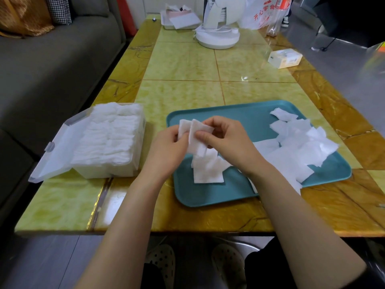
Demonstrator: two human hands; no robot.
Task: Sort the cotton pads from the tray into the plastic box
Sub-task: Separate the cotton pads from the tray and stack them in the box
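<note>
Squaring up a few cotton pads (196, 132) above the tray (218, 190), the left hand (166, 147) and right hand (227, 138) are both pinching them; aligning edges will help them slot into the nearly full plastic box (108, 142).
</note>
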